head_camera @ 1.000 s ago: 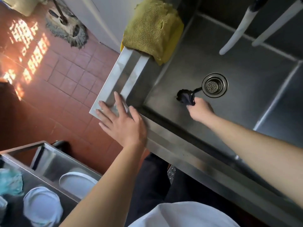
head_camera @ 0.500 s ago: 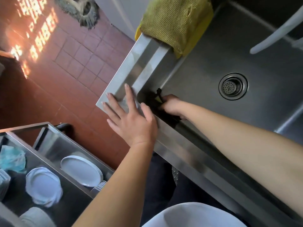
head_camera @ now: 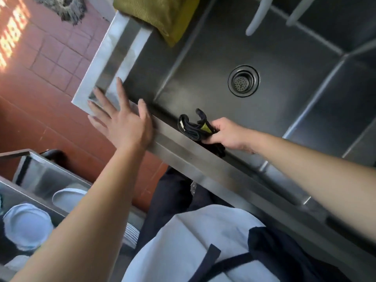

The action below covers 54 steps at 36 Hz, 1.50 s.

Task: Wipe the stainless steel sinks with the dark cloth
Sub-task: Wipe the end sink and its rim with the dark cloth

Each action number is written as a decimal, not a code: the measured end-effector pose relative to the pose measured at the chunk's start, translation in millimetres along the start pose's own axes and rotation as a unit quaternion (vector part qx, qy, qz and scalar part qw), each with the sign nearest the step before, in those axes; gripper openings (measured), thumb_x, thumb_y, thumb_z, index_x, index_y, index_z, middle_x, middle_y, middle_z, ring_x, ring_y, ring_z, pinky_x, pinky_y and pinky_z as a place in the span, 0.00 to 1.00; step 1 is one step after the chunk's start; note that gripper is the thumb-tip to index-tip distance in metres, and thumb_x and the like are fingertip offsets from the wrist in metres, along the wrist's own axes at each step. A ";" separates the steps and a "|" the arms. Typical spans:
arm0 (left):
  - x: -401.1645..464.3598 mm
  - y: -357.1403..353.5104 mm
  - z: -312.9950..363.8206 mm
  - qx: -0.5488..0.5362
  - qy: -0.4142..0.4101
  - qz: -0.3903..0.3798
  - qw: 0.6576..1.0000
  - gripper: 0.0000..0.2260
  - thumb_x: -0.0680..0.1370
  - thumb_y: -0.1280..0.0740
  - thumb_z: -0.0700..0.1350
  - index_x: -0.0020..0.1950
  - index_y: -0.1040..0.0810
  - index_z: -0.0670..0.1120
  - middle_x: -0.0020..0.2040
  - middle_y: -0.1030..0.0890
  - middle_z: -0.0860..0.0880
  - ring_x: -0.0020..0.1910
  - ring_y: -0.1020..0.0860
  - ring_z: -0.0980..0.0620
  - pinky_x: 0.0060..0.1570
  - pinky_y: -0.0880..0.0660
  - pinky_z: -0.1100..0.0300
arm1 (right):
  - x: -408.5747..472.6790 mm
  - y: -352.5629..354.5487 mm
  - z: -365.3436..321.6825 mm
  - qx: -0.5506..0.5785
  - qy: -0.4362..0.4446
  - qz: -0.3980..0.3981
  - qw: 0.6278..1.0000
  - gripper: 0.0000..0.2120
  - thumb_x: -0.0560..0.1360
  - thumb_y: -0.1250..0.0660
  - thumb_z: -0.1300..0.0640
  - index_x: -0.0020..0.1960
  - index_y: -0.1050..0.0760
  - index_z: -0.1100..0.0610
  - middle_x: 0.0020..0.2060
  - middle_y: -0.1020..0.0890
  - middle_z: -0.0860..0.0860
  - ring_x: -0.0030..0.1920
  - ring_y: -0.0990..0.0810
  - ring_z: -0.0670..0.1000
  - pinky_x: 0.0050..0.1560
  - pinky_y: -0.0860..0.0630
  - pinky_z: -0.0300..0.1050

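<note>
1. The right hand (head_camera: 228, 135) is clenched around the dark cloth (head_camera: 194, 128), which is bunched into folds with a small yellow tag showing among them.
2. The dark cloth sits against the near inner wall of the stainless steel sink (head_camera: 203, 82), just below the front rim (head_camera: 183, 147), part of it hanging down under the fist.
3. The left hand (head_camera: 122, 121) lies flat and open, fingers spread, on the near left corner of the sink's rim, gripping nothing; its thumb rests along the front edge.
4. The round drain strainer (head_camera: 243, 81) sits in the basin floor, well apart from the cloth.
5. A yellow-green mesh cloth (head_camera: 154, 13) drapes over the far left edge of the sink.
6. A second basin (head_camera: 358, 110) adjoins on the right, behind a dividing wall.
7. White plates (head_camera: 27, 224) are stacked on a metal cart at lower left, beside the red tiled floor (head_camera: 50, 64).
</note>
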State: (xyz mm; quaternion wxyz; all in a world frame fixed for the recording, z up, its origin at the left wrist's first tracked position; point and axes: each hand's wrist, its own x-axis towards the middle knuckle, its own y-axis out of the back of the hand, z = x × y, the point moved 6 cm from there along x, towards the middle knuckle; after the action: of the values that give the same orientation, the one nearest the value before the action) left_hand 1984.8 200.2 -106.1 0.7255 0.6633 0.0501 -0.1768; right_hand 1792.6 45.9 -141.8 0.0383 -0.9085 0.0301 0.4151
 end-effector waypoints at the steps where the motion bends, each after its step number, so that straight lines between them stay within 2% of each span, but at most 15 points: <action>1: -12.3 -3.9 8.0 0.009 -0.029 -0.009 0.999 0.29 0.78 0.49 0.63 0.79 0.53 0.66 0.82 0.59 0.46 0.80 0.60 0.40 0.76 0.62 0.40 | -14.6 4.4 13.7 -0.046 -0.003 0.015 0.999 0.03 0.76 0.29 0.60 0.50 0.18 0.57 0.38 0.21 0.46 0.39 0.24 0.43 0.42 0.28 0.38; 4: -60.9 -23.5 35.4 0.052 -0.132 -0.040 0.989 0.29 0.78 0.49 0.65 0.78 0.53 0.67 0.82 0.60 0.51 0.80 0.61 0.43 0.75 0.63 0.39 | -64.2 16.7 56.1 -0.168 -0.039 0.044 0.984 0.07 0.77 0.32 0.46 0.40 0.25 0.44 0.33 0.23 0.42 0.37 0.25 0.46 0.41 0.28 0.43; 8: -80.3 -36.0 37.3 0.072 -0.097 -0.030 0.992 0.28 0.78 0.50 0.64 0.79 0.47 0.64 0.82 0.58 0.51 0.80 0.59 0.43 0.76 0.60 0.37 | -114.0 26.8 87.3 -0.230 -0.096 0.049 0.967 0.11 0.76 0.37 0.37 0.38 0.30 0.39 0.33 0.22 0.44 0.36 0.25 0.45 0.39 0.28 0.43; 15: -77.6 -36.7 40.2 0.086 -0.068 0.003 0.994 0.28 0.76 0.48 0.63 0.77 0.38 0.62 0.82 0.53 0.51 0.81 0.55 0.46 0.76 0.57 0.37 | -90.2 18.5 93.1 -0.243 -0.160 0.016 0.957 0.18 0.81 0.45 0.39 0.40 0.32 0.51 0.37 0.24 0.46 0.42 0.24 0.51 0.38 0.33 0.43; 18: -77.3 -36.0 40.8 0.090 -0.057 0.002 0.994 0.28 0.75 0.47 0.62 0.76 0.36 0.62 0.82 0.52 0.51 0.81 0.55 0.46 0.76 0.57 0.37 | -60.4 15.7 105.7 -0.225 -0.196 0.018 0.954 0.18 0.82 0.46 0.44 0.40 0.31 0.54 0.44 0.23 0.53 0.47 0.24 0.56 0.42 0.32 0.45; 21: -77.4 -36.1 40.4 0.085 -0.055 0.009 0.995 0.27 0.75 0.46 0.60 0.75 0.35 0.62 0.82 0.51 0.52 0.81 0.54 0.47 0.76 0.57 0.38 | -36.3 17.0 132.4 -0.218 -0.247 0.015 0.944 0.14 0.83 0.45 0.48 0.49 0.28 0.57 0.49 0.23 0.56 0.49 0.25 0.57 0.45 0.33 0.44; 24: -76.7 -36.6 39.2 0.083 -0.055 0.018 0.995 0.27 0.75 0.46 0.60 0.74 0.33 0.62 0.82 0.50 0.52 0.81 0.53 0.46 0.76 0.57 0.38 | -22.3 22.3 158.7 -0.204 -0.304 0.032 0.930 0.17 0.83 0.43 0.49 0.60 0.25 0.62 0.58 0.22 0.60 0.54 0.23 0.60 0.49 0.31 0.44; 28: -77.1 -36.2 39.9 0.084 -0.055 0.020 0.995 0.27 0.74 0.46 0.59 0.74 0.32 0.62 0.82 0.49 0.53 0.81 0.54 0.47 0.76 0.56 0.37 | -9.4 23.7 169.8 -0.184 -0.326 0.052 0.926 0.19 0.82 0.43 0.49 0.63 0.27 0.63 0.60 0.22 0.61 0.57 0.23 0.61 0.49 0.33 0.43; 32: -77.2 -35.3 39.6 0.076 -0.059 0.015 0.995 0.26 0.74 0.45 0.58 0.73 0.32 0.62 0.82 0.49 0.53 0.81 0.54 0.46 0.76 0.57 0.38 | -9.1 22.1 167.0 -0.168 -0.326 0.059 0.928 0.18 0.82 0.42 0.48 0.59 0.25 0.62 0.52 0.21 0.59 0.49 0.24 0.59 0.45 0.32 0.45; 35: -78.2 -34.5 40.0 0.073 -0.059 0.016 0.995 0.26 0.74 0.45 0.58 0.74 0.33 0.62 0.82 0.48 0.53 0.81 0.54 0.46 0.76 0.58 0.38 | -12.9 20.4 150.4 -0.165 -0.301 0.069 0.937 0.14 0.81 0.40 0.50 0.53 0.23 0.60 0.49 0.20 0.58 0.47 0.22 0.58 0.43 0.31 0.45; 38: -78.3 -34.5 39.7 0.071 -0.061 0.014 0.996 0.26 0.74 0.45 0.58 0.74 0.32 0.61 0.82 0.48 0.53 0.81 0.54 0.46 0.76 0.58 0.38 | -19.2 16.7 108.4 -0.172 -0.247 0.052 0.952 0.12 0.80 0.39 0.50 0.44 0.24 0.57 0.43 0.20 0.55 0.47 0.21 0.57 0.40 0.32 0.44; 43: -80.0 -31.5 40.3 0.058 -0.065 0.010 0.996 0.27 0.75 0.45 0.57 0.75 0.33 0.60 0.82 0.47 0.53 0.81 0.54 0.45 0.76 0.58 0.37 | -39.9 12.0 25.0 -0.163 -0.152 0.009 0.975 0.17 0.80 0.39 0.45 0.37 0.30 0.55 0.33 0.25 0.49 0.34 0.28 0.49 0.34 0.38 0.44; 49: -79.9 -29.0 41.2 0.027 -0.069 0.020 0.997 0.25 0.77 0.45 0.57 0.75 0.32 0.59 0.81 0.43 0.53 0.81 0.52 0.45 0.76 0.59 0.38 | 2.3 6.0 12.2 -0.079 -0.151 -0.024 0.985 0.13 0.81 0.38 0.48 0.41 0.28 0.54 0.35 0.25 0.50 0.36 0.28 0.50 0.37 0.35 0.43; 52: -80.1 -29.1 41.1 0.020 -0.072 0.032 0.997 0.24 0.78 0.43 0.57 0.75 0.31 0.59 0.81 0.42 0.53 0.81 0.51 0.44 0.76 0.58 0.38 | 50.9 -7.1 22.3 -0.071 -0.153 0.002 0.986 0.11 0.82 0.38 0.50 0.48 0.22 0.56 0.45 0.18 0.55 0.46 0.22 0.53 0.47 0.27 0.45; 54: -80.7 -28.9 41.5 0.016 -0.077 0.040 0.996 0.24 0.78 0.42 0.56 0.74 0.30 0.58 0.81 0.41 0.52 0.81 0.50 0.44 0.76 0.57 0.37 | 80.3 -16.1 27.3 -0.059 -0.159 0.014 0.985 0.11 0.82 0.39 0.51 0.52 0.22 0.57 0.49 0.18 0.56 0.50 0.21 0.55 0.49 0.28 0.45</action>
State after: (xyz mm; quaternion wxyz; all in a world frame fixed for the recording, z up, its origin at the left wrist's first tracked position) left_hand 1893.5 173.2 -103.8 0.7227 0.6609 -0.0349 -0.1991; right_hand 1825.9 62.7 -219.6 -0.0172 -0.8309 0.0116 0.5560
